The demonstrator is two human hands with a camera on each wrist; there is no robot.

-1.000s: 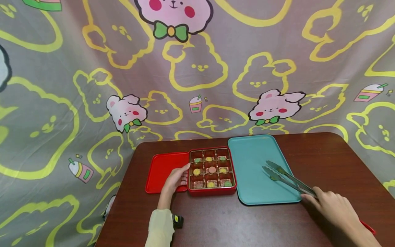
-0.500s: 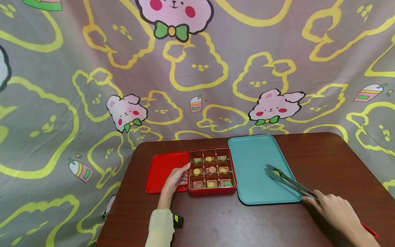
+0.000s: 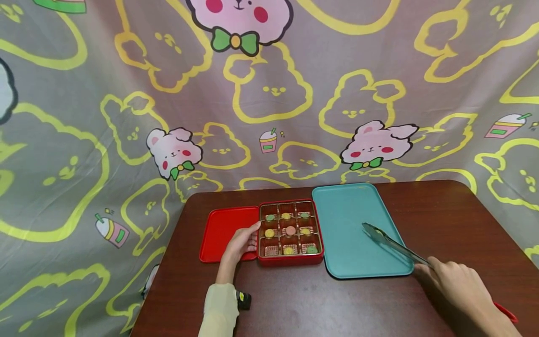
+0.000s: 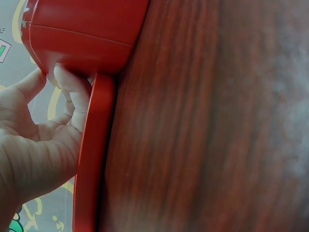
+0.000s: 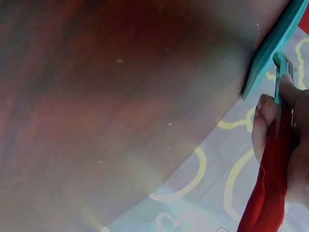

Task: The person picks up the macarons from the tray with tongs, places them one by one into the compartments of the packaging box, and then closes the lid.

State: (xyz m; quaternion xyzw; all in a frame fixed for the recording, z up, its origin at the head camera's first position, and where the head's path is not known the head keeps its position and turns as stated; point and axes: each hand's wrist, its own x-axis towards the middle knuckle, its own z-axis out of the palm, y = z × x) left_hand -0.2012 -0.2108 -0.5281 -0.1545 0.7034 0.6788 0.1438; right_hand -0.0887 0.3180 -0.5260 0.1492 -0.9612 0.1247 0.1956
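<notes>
A red square tin (image 3: pixel 290 260) with a brown, divided insert stands mid-table. Small round green, yellow and pink pieces, one of them the pink piece (image 3: pixel 290 230), lie in most compartments; only bare liner shows at the front left. My left hand (image 3: pixel 243 242) holds the tin's left side, thumb at the rim and fingers bent against the wall, as the left wrist view shows. My right hand (image 3: pixel 456 285) grips metal tongs (image 3: pixel 397 246) with red handles (image 5: pixel 275 169). Their tips are together, low over the teal tray (image 3: pixel 349 206). Whether a piece sits between them is unclear.
A flat red lid (image 3: pixel 225 234) lies left of the tin, partly behind my left forearm. The teal tray adjoins the tin's right side. A patterned cloth (image 3: pixel 290 93) hangs behind the dark wooden table (image 3: pixel 311 299).
The tongs' two arms, spread apart a second ago, have come together over the tray as my right hand squeezes. My left hand and the tin stay put.
</notes>
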